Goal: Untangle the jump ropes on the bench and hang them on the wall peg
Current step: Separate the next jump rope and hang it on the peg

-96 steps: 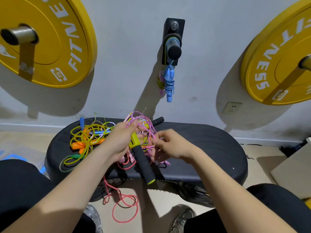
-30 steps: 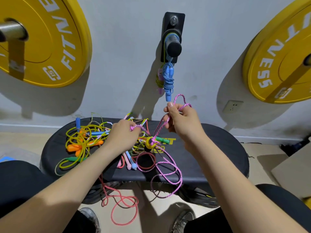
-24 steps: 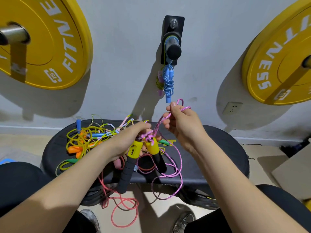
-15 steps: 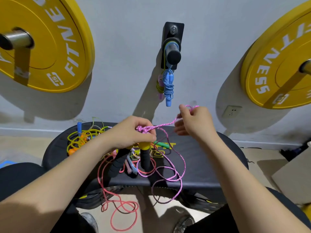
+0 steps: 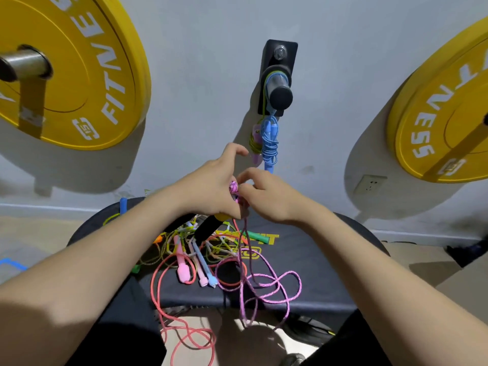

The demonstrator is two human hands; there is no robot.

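My left hand [image 5: 211, 186] grips the black foam handles [image 5: 206, 229] with yellow caps and a gathered bunch of the pink speckled rope [image 5: 266, 286]. My right hand [image 5: 266, 196] pinches that same pink rope right beside the left, above the black bench [image 5: 324, 262]. Loose pink loops hang from the hands over the bench's front edge. A tangle of other ropes [image 5: 190, 249], red, yellow, green and pale pink, lies on the bench under my left forearm. On the wall peg [image 5: 278, 85] a blue rope [image 5: 269, 143] hangs with a yellow-green one behind it.
Two yellow weight plates hang on the wall, one at the left [image 5: 79, 75] and one at the right [image 5: 443, 117]. A wall socket [image 5: 369, 184] sits low at the right. A red rope [image 5: 184, 336] trails to the floor between my knees. A cardboard box [image 5: 464, 283] stands at the right.
My hands have come together and risen toward the peg. The stretch of pink rope that ran between them is now bunched at my left hand, and the black handles have lifted higher.
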